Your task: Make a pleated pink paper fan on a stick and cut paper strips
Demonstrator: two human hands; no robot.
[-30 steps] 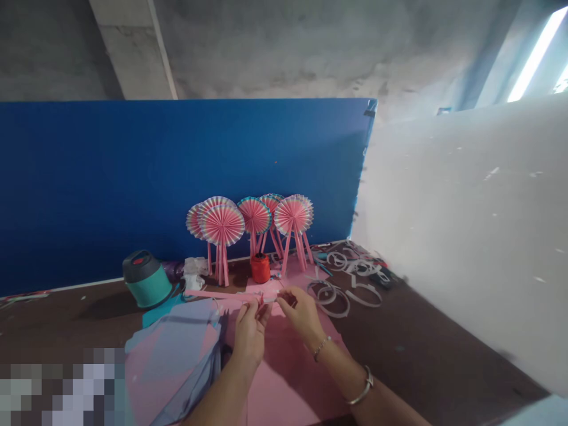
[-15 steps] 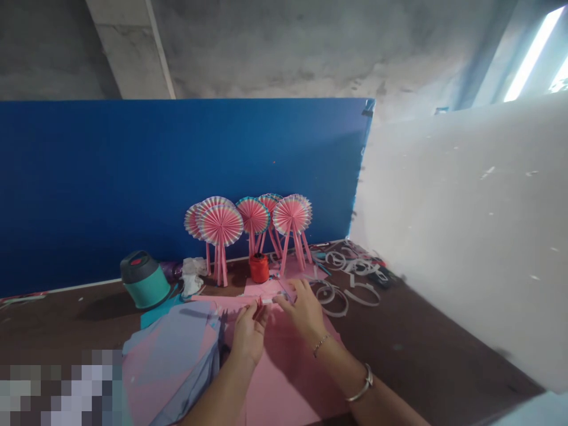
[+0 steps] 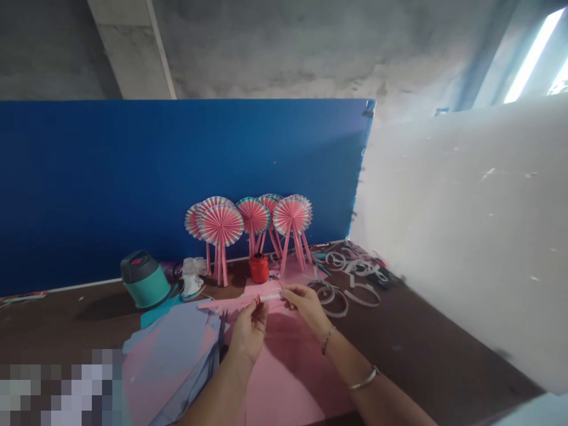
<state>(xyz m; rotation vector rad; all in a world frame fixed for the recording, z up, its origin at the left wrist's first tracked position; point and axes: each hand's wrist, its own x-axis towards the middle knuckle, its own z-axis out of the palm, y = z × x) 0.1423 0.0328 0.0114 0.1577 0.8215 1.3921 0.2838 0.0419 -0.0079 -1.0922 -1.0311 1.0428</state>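
My left hand [image 3: 249, 331] has its fingers closed on a narrow pink paper strip [image 3: 222, 304] that sticks out to the left. A short white strip [image 3: 270, 297] runs from that grip toward the right. Its right end is pinched between the thumb and fingers of my right hand [image 3: 307, 305]. Both hands are above pink paper sheets [image 3: 284, 373]. Just beyond them stands a red spool of thread or cord [image 3: 260, 269]. Behind it, round pleated pink paper fans [image 3: 221, 226] on pink paper legs lean near the blue board.
A teal and black container [image 3: 144, 281] stands at the left beside crumpled white tissue [image 3: 193, 275]. Pale and pink paper sheets [image 3: 166, 349] are stacked at front left. Curled white strips [image 3: 332, 299] litter the right. A blue board [image 3: 133, 177] and white panel [image 3: 461, 225] border the table.
My right hand has turned and closed its fingers in a pinch at the white strip's right end, where more white shows. The pink strip has shifted slightly right; my left hand keeps its grip.
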